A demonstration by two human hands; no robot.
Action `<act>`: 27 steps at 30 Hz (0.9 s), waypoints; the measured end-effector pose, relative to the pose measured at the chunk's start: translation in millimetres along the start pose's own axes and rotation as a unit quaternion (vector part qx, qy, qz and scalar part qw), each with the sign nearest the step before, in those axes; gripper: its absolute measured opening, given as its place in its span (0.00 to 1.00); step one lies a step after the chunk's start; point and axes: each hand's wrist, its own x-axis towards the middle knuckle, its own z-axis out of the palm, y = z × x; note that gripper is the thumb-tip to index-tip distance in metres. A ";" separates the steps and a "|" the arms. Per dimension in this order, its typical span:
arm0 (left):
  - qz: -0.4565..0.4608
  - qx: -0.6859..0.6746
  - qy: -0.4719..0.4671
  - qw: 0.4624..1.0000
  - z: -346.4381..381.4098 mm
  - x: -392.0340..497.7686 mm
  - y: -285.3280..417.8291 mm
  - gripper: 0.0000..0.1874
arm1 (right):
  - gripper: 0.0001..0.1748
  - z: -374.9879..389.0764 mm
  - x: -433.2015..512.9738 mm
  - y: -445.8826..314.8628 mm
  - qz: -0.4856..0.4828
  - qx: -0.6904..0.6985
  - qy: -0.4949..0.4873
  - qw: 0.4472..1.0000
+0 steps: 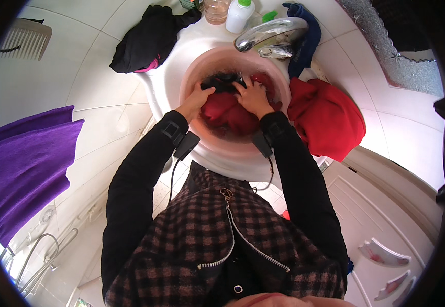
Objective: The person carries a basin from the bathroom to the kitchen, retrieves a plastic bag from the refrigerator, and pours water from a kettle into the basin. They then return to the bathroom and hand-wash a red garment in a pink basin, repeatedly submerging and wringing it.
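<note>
A pink plastic basin (195, 61) sits in the white washbasin (176, 76), holding water and wet cloth. Inside it lie a bunched dark red cloth (226, 113) and a black cloth (220, 82) at the far side. My left hand (196, 100) is at the basin's left, its thumb over the edge of the black cloth and its other fingers partly hidden. My right hand (254, 96) rests on the wet cloth with its fingers spread, fingertips at the black cloth. More red fabric (264, 82) shows beyond that hand.
A chrome faucet (272, 32) arches over the basin's far right. Black clothing (145, 42) lies on the left rim, red fabric (326, 115) on the right, and a dark blue cloth (305, 42) behind the faucet. A white bottle (239, 17) and a jar (216, 10) stand at the back.
</note>
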 end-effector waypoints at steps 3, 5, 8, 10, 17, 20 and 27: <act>-0.034 -0.089 -0.032 0.995 5.9 13.8 -2.3 0.25 | 0.20 4.2 22.7 5.0 0.075 0.048 -0.046 0.995; -0.040 -0.165 -0.049 0.984 14.4 12.0 6.2 0.21 | 0.20 -6.6 29.3 -7.8 0.147 0.124 -0.015 0.981; -0.029 -0.268 -0.056 0.961 30.7 -6.7 24.8 0.17 | 0.20 -43.4 -4.1 -39.2 0.052 0.324 0.109 0.938; -0.004 -0.306 -0.104 0.946 38.7 -21.6 36.7 0.15 | 0.21 -67.9 -27.2 -66.3 0.041 0.356 0.146 0.922; 0.014 -0.045 -0.188 0.981 31.4 -55.3 56.6 0.14 | 0.17 -96.0 -38.7 -41.6 0.098 0.205 0.248 0.942; 0.200 0.138 -0.206 0.948 4.8 -57.7 80.6 0.13 | 0.20 -101.8 -72.5 -19.9 0.112 0.151 0.180 0.966; 0.312 0.157 -0.384 0.855 28.4 -106.5 120.0 0.12 | 0.27 -127.5 -82.9 -58.4 -0.027 0.247 0.146 0.957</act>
